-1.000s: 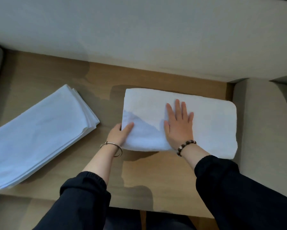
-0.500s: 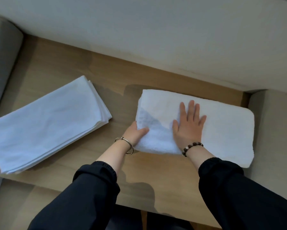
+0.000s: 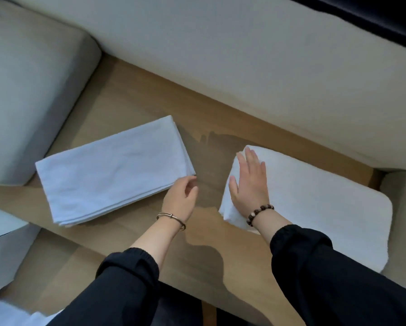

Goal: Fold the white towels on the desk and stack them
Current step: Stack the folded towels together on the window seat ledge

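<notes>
A pale wood-grain counter (image 3: 150, 109) carries two lots of white towels. On its left side lies a flat rectangular stack of thin, smooth folded towels (image 3: 112, 170), its layered edges showing along the near and right sides. On the right lies a thick, plush folded towel (image 3: 314, 203) with rounded, puffy corners. The right hand (image 3: 249, 184) presses palm-down on this towel's left end, fingers straight and slightly spread. The left hand (image 3: 179, 198) hovers at the thin stack's near right corner, fingers loosely curled and apart from the thumb, holding nothing; whether they touch the cloth is unclear. A thin metal bangle (image 3: 171, 218) circles the left wrist, a wooden bead bracelet (image 3: 259, 214) the right.
</notes>
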A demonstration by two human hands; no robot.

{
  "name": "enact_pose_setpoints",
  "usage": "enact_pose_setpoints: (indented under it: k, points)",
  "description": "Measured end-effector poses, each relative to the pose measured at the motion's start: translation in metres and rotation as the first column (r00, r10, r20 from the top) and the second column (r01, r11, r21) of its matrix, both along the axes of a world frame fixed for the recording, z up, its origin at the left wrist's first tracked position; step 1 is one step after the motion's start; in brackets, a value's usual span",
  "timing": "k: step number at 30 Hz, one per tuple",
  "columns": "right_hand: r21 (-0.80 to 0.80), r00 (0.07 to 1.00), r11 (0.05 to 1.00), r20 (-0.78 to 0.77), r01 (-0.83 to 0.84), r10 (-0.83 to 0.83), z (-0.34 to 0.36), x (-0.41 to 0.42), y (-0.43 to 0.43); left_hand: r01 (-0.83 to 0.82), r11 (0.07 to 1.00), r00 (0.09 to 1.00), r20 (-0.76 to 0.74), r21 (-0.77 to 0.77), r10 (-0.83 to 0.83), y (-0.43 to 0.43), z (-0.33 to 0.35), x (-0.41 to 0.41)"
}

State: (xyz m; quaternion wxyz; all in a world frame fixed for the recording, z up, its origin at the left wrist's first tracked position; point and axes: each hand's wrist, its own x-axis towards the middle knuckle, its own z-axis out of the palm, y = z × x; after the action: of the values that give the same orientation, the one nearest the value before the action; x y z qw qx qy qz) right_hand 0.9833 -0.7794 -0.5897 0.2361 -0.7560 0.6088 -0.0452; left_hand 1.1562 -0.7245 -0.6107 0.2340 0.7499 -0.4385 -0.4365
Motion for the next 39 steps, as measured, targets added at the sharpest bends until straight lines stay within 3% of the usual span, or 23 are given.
enact_pose_setpoints:
  k: [4, 7, 10, 12, 14, 16, 18, 22, 28, 30, 32, 39]
  points:
    - [0.155, 0.989, 0.987, 0.138, 0.033, -0.055, -0.003, 0.083, -0.018, -0.260, 0.963, 0.942, 0.201, -0.075, 0.270, 0.011, -0.003, 0.086]
    - [0.370, 0.976, 0.924, 0.151, 0.093, -0.159, -0.020, 0.137, -0.034, -0.488, 0.870, 0.779, 0.414, -0.068, 0.470, 0.019, -0.018, 0.158]
    - [0.444, 0.974, 0.882, 0.075, 0.158, -0.212, -0.045, 0.173, -0.048, -0.547, 0.825, 0.715, 0.592, 0.143, 0.371, 0.039, -0.045, 0.219]
    - [0.502, 0.965, 0.834, 0.000, 0.228, -0.263, -0.062, 0.188, -0.053, -0.594, 0.779, 0.686, 0.631, 0.200, 0.362, 0.057, -0.060, 0.249]
    - [0.482, 0.950, 0.825, -0.055, 0.295, -0.307, -0.076, 0.195, -0.056, -0.653, 0.736, 0.693, 0.535, 0.181, 0.484, 0.066, -0.072, 0.272]
    - [0.443, 0.921, 0.817, -0.057, 0.370, -0.386, -0.086, 0.199, -0.060, -0.737, 0.648, 0.676, 0.220, 0.192, 0.704, 0.067, -0.081, 0.292]
    - [0.462, 0.872, 0.767, -0.028, 0.445, -0.489, -0.091, 0.202, -0.064, -0.752, 0.588, 0.628, 0.053, 0.296, 0.776, 0.065, -0.085, 0.308]
    - [0.521, 0.773, 0.632, -0.089, 0.574, -0.629, -0.091, 0.207, -0.073, -0.692, 0.581, 0.617, -0.069, 0.429, 0.784, 0.064, -0.090, 0.324]
    - [0.706, 0.790, 0.470, -0.210, 0.530, -0.576, -0.078, 0.194, -0.091, -0.674, 0.510, 0.474, -0.216, 0.534, 0.853, 0.063, -0.081, 0.324]
    - [0.762, 0.787, 0.412, -0.200, 0.500, -0.584, -0.073, 0.189, -0.095, -0.670, 0.515, 0.463, -0.240, 0.535, 0.853, 0.063, -0.074, 0.323]
    - [0.764, 0.787, 0.418, -0.182, 0.491, -0.590, -0.071, 0.185, -0.093, -0.670, 0.537, 0.489, -0.240, 0.513, 0.839, 0.064, -0.068, 0.318]
    - [0.616, 0.824, 0.630, -0.055, 0.473, -0.564, -0.035, 0.182, -0.066, -0.686, 0.662, 0.672, -0.088, 0.300, 0.736, 0.041, -0.022, 0.262]
